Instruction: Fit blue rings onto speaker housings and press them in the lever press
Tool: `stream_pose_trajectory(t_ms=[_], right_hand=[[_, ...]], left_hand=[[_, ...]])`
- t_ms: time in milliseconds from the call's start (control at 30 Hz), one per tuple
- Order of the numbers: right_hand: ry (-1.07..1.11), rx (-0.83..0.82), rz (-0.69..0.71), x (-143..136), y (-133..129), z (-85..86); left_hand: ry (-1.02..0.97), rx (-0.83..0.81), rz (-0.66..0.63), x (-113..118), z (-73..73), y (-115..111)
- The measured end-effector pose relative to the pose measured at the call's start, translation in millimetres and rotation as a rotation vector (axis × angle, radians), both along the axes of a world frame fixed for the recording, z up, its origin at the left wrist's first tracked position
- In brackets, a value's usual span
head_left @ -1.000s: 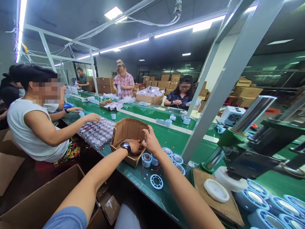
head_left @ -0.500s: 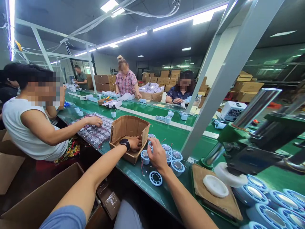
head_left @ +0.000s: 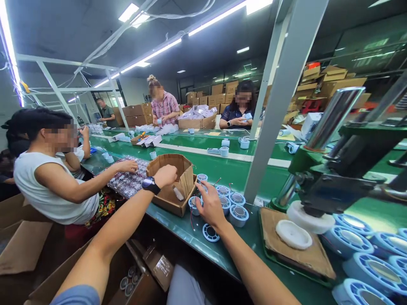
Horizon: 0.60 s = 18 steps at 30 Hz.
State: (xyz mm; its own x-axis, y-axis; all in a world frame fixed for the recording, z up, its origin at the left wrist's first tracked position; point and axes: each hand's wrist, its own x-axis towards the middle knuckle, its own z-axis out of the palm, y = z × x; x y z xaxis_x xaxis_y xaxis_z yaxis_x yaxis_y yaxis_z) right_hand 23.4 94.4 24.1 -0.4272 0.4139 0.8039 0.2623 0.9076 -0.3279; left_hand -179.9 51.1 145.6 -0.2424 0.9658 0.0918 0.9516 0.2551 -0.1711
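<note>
My left hand (head_left: 166,175), with a dark watch on the wrist, is raised over an open cardboard box (head_left: 186,207). Its fingers curl down on the far side, so whatever they hold is hidden. A small pale piece (head_left: 178,193) shows inside the box. To the right of the box, my right hand (head_left: 211,206) has thumb and fingers spread, holding nothing. Its thumb overlaps a light-blue round unit (head_left: 192,211) with a red wire; contact is unclear. Several similar blue units (head_left: 238,215) stand beyond that hand. Below it lies a blue slotted ring (head_left: 210,233) with a dark centre.
On the right stands a green press (head_left: 337,186) with a white round pad over a cardboard-covered base (head_left: 294,258). More blue units (head_left: 375,271) crowd beside it. A grey post (head_left: 280,110) rises from the bench. A co-worker's arm (head_left: 92,182) reaches across at left.
My left hand has risen from inside the box to above its rim, exposing the pale piece. My right hand stays spread near the blue units. The view has shifted slightly.
</note>
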Motion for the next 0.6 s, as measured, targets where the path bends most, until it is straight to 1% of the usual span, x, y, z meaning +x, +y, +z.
stream_pose_trajectory(t_ms=[67, 133, 200, 233, 300, 400, 500, 600], right_hand=[[-0.037, 0.005, 0.02, -6, 0, 17.2], [-0.087, -0.036, 0.032, -15, 5, 38.9], [-0.148, -0.116, 0.031, -28, 12, 58.9], [-0.181, -0.161, 0.033, -34, 16, 66.5], [-0.244, -0.239, 0.041, -47, 20, 75.6], [-0.297, -0.287, 0.055, -60, 21, 76.1], [-0.297, -0.284, 0.056, -66, 18, 71.6], [-0.285, -0.282, 0.053, -67, 19, 70.7]], left_hand=[[0.061, 0.056, 0.069, -8, 21.5, -4], [0.119, 0.132, 0.149, -17, 39.7, -6], [0.151, 0.174, 0.228, -26, 49.9, -6], [0.152, 0.168, 0.259, -30, 51.2, -6], [0.128, 0.106, 0.286, -40, 46.6, -5], [0.102, 0.014, 0.262, -51, 28.4, -7], [0.121, 0.012, 0.236, -58, 10.7, -13], [0.134, 0.027, 0.219, -60, 1.6, -19]])
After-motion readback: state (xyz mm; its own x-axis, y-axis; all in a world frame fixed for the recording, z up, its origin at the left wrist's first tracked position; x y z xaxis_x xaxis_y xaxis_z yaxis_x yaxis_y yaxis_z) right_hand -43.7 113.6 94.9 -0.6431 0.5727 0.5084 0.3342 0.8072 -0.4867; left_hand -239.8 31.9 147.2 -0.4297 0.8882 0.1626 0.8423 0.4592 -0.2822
